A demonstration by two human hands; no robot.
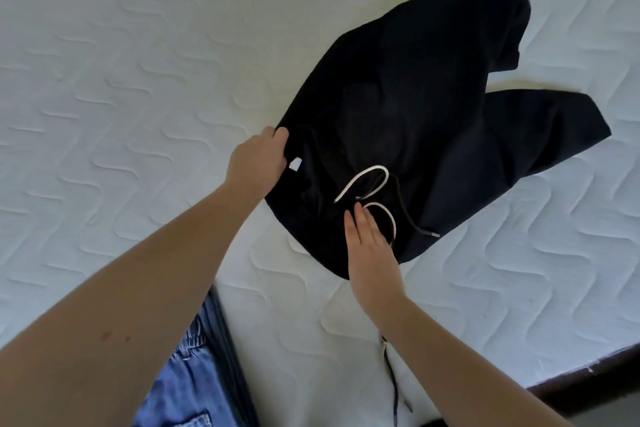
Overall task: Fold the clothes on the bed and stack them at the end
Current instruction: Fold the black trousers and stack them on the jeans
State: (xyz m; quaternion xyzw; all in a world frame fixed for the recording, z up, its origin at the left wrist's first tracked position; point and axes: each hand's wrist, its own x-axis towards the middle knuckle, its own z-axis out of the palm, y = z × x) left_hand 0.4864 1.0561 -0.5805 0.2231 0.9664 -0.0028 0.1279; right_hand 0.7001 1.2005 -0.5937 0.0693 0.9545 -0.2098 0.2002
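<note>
A pair of black shorts [415, 97] with a white and black drawstring [367, 180] lies crumpled on the white quilted mattress [138, 80], its two legs pointing to the upper right. My left hand [258, 160] grips the left end of the waistband, next to a small white tag. With its fingers straight, my right hand [370, 250] lies flat on the waistband beside the drawstring loop.
Blue denim [180, 381] shows at the bottom left, below the mattress edge. A dark cord [391, 371] hangs near the bottom centre. The dark bed frame [588, 374] runs along the lower right corner. Bare mattress spreads to the left and top.
</note>
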